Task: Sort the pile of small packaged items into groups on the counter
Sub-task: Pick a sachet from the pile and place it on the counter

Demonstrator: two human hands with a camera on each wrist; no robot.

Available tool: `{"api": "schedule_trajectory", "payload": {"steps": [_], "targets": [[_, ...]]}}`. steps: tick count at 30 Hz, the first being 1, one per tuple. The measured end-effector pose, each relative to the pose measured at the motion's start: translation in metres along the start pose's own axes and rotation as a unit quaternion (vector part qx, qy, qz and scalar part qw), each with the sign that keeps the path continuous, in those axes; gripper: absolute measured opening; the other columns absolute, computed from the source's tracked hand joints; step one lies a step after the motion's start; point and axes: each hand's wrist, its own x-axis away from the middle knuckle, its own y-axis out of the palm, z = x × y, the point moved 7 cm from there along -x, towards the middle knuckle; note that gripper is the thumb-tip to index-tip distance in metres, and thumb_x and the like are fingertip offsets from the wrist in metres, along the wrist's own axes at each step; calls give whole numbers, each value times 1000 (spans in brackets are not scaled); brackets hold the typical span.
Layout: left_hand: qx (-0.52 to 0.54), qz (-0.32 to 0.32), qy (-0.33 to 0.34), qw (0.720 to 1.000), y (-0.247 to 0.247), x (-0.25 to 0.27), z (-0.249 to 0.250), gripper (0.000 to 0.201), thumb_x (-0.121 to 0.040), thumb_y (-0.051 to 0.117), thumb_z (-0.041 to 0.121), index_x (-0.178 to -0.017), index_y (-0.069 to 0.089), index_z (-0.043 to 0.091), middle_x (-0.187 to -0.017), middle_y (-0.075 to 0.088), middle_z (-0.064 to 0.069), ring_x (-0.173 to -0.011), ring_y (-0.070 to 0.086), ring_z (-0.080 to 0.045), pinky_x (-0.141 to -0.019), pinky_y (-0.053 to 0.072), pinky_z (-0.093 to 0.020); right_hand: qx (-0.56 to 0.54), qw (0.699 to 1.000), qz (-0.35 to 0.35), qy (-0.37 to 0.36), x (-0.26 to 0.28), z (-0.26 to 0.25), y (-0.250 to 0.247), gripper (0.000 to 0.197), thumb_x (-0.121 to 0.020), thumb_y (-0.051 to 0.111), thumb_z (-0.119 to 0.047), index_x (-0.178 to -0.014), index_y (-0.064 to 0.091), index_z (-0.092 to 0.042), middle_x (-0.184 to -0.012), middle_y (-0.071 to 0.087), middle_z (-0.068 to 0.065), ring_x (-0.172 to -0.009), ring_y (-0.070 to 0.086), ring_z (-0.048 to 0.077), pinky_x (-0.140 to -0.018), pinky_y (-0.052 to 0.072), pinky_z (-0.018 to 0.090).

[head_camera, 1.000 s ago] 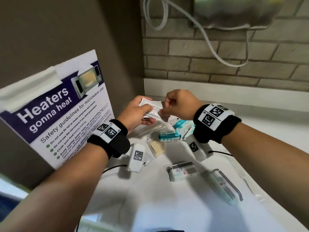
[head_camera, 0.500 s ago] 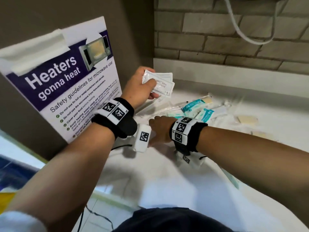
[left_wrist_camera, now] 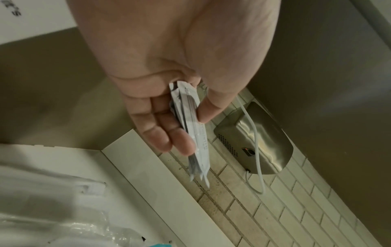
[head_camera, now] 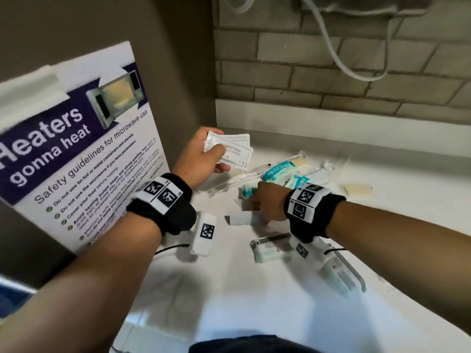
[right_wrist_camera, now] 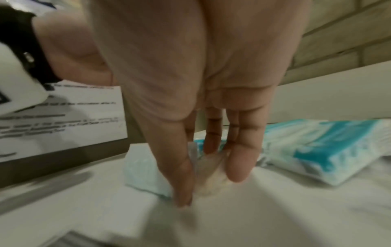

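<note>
L hand [head_camera: 201, 155] pinches stack of flat white sachets [head_camera: 233, 149] at 11 o'clock above white desk [head_camera: 229, 289]; R hand [head_camera: 267, 202], fingers straight, touches small clear-wrapped cream packet [right_wrist_camera: 209, 177].

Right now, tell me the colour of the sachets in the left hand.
White with dark print, sachets in the left hand; head view shows it best.

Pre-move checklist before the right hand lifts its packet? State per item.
1. Left hand pinches the shampoo sachets firmly: ok.
2. Right hand down on the counter at a small pale packet: ok.
3. Packet actually pinched: cannot tell, blurred.
4. Neighbouring teal-and-white packet apart from the fingers: ok.
5. What the pale packet contains: cannot tell.
</note>
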Motion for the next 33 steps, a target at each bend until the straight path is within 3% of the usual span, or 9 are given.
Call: {"api": "schedule_trajectory", "payload": {"steps": [5,9,13,15,17,20,22,27,33], "targets": [[19,-15,-4,1000,11,-8,2,24,-96,48,6,-118,51,15,-110,68,-9,-76,71,-29,-72,58,-35,-33,998,-40,45,9,40,-6,38,-70,79,-7,-99,61,-23,-94,62,-2,-87,58,20,-62,41,21],[23,-44,-10,999,30,-15,2,24,-96,48,4,-117,49,14,-110,68,-12,-71,68,-28,-68,57,-32,10,995,-76,64,16,59,0,41,-71,81,-8,-107,65,-18,-81,60,-8,-66,50,8,-52,37,19],[25,-62,-16,998,42,-22,1,25,-95,50,4,-118,49,14,-109,68,-14,-71,67,-27,-67,57,-33,-28,995,-88,45,22,70,-22,46,-74,81,-21,-119,69,-18,-112,68,-7,-86,56,10,-44,40,9],[24,-63,-13,998,46,-27,0,25,-95,50,5,-119,50,14,-109,69,-14,-66,67,-23,-64,56,-30,-70,996,-35,51,22,83,-52,37,-80,77,-23,-114,72,-12,-97,70,-3,-84,59,12,-40,41,5],[17,-66,-13,998,51,-33,-1,23,-96,50,5,-117,50,15,-108,69,-13,-65,68,-21,-62,56,-28,-113,989,44,87,16,108,-80,29,-82,74,-16,-110,72,-7,-83,68,-3,-74,63,13,-47,48,11],[19,-81,-20,996,62,-41,-3,21,-96,50,6,-114,49,18,-108,69,-13,-68,68,-23,-68,57,-32,-46,989,58,125,-3,138,-86,42,-80,71,-4,-120,68,-14,-119,67,-1,-108,64,21,-90,51,25],[27,-89,-25,995,70,-46,-3,23,-96,50,6,-115,48,19,-108,69,-13,-69,67,-24,-68,57,-32,-20,991,13,132,-17,149,-62,55,-78,71,-1,-130,61,-17,-135,59,4,-121,58,25,-101,47,32],[41,-106,-12,993,84,-54,-5,43,-96,49,3,-126,43,34,-105,67,-7,-71,71,-21,-69,60,-35,34,988,35,144,-30,158,-33,54,-70,82,-21,-120,62,-18,-117,67,4,-106,64,28,-88,53,31],[33,-128,-28,991,85,-49,-11,44,-96,45,3,-127,50,35,-104,70,-16,-71,66,-25,-80,58,-44,-55,981,128,138,-2,168,-69,15,-82,69,-14,-95,62,-16,-94,59,4,-89,57,26,-70,39,26]]}}
